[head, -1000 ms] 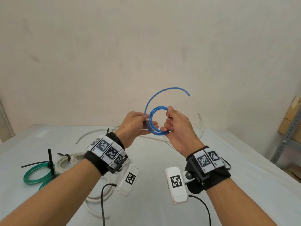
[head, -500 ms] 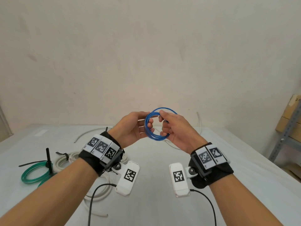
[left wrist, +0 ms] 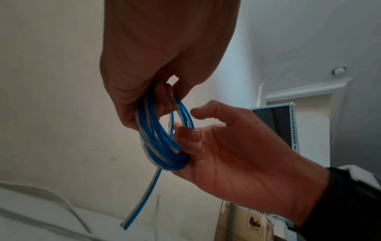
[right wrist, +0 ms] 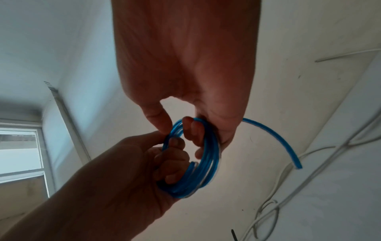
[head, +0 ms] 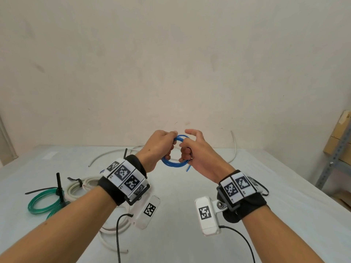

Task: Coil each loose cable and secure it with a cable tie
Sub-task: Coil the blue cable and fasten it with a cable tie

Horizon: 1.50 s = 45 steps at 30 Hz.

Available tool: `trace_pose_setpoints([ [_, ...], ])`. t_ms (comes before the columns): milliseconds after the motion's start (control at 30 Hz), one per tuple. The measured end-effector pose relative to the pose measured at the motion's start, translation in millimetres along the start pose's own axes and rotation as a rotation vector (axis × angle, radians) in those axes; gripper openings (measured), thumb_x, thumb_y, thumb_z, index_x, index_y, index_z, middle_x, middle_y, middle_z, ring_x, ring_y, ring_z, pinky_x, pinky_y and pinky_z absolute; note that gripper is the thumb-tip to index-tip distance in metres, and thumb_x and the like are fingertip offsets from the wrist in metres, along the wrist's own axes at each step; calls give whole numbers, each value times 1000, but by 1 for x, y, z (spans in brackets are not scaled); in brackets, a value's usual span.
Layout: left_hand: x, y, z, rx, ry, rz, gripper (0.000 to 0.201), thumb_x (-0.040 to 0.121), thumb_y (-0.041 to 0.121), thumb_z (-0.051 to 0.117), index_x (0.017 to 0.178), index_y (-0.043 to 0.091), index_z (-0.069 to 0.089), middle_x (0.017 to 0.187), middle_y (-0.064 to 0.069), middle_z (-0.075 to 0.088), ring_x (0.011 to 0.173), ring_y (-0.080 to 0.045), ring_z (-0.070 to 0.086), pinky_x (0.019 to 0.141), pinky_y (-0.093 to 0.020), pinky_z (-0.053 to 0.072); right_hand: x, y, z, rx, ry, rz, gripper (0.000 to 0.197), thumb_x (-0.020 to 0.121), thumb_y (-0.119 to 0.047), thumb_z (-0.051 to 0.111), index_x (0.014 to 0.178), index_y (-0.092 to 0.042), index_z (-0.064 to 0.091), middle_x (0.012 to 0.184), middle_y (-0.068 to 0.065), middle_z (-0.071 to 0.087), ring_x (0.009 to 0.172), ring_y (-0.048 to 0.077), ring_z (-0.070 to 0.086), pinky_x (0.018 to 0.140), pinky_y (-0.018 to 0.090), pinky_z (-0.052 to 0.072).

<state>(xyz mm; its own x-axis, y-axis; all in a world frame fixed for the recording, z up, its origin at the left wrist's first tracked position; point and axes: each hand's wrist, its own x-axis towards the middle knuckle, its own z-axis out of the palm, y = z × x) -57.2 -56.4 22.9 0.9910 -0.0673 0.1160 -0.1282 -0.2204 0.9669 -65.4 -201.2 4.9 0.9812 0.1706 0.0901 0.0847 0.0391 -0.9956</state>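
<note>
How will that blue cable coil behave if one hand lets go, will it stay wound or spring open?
The blue cable coil would probably spring looser: its free end holds a curve in the air, so it seems springy. It looks light, held by the fingers of the left hand and the right hand. No tie is on it.

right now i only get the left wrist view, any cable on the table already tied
observer: yes, a green cable lies coiled at the left of the table with a black tie round it.
operator: any not coiled yet
observer: a white cable runs uncoiled along the table's far side.
operator: is the left hand really gripping the blue one
observer: yes, the right wrist view shows the left hand with its fingers curled through the blue cable.
</note>
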Motion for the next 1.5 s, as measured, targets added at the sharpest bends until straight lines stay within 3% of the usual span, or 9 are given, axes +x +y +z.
trace_pose_setpoints([
  [133,0,0,0,175,45,97,42,107,31,47,71,9,54,62,-2,38,55,-18,36,53,-28,39,1,-1,0,-160,-47,21,30,104,-4,45,133,-5,54,79,3,50,72,18,53,89,39,58],
  [233,1,-2,1,306,60,156,45,107,32,47,70,8,55,53,2,33,53,-18,33,58,-33,39,3,-2,-2,-355,-49,60,23,106,-14,49,127,-8,57,91,6,60,87,19,65,104,45,55],
  [367,3,-4,-1,374,54,150,46,105,31,47,65,10,48,52,1,34,53,-19,34,62,-36,40,1,-7,-2,-679,42,42,24,105,-29,55,127,-20,60,113,9,62,98,24,65,88,38,61],
  [467,5,-6,-3,296,42,103,42,107,33,47,74,7,57,52,3,33,50,-17,34,57,-31,44,4,0,-4,-850,86,-16,23,103,-41,56,119,-28,66,120,10,52,100,26,56,86,35,46],
  [600,6,-12,-4,162,6,78,45,107,37,48,74,9,56,56,1,37,52,-19,35,52,-27,43,5,9,-3,-322,21,32,10,105,-21,59,109,-13,63,103,4,62,100,19,60,91,30,44],
  [733,4,-12,-1,77,8,81,45,108,38,47,70,14,47,55,4,35,49,-15,33,49,-24,40,1,11,-2,160,-34,32,10,105,-2,54,111,-1,62,85,5,63,73,15,60,89,33,53],
  [1000,5,-14,-2,-134,-53,13,44,109,36,49,70,15,45,54,6,27,44,-12,25,44,-21,32,-4,3,-7,335,-113,140,8,103,-14,62,97,-9,65,72,-1,54,59,9,49,70,32,59],
  [1233,4,-22,1,-270,-137,-54,42,108,39,50,73,15,47,60,5,28,50,-12,25,48,-23,33,-8,4,-8,344,-108,226,25,105,-31,60,89,-11,62,64,-4,33,56,10,33,64,27,45],
  [1500,8,-26,-11,-398,-375,-101,39,108,35,50,99,2,68,78,-8,59,70,-20,58,82,-38,56,-4,9,-6,295,8,153,31,109,-30,52,85,-12,58,64,-4,25,55,10,25,58,25,37],
])
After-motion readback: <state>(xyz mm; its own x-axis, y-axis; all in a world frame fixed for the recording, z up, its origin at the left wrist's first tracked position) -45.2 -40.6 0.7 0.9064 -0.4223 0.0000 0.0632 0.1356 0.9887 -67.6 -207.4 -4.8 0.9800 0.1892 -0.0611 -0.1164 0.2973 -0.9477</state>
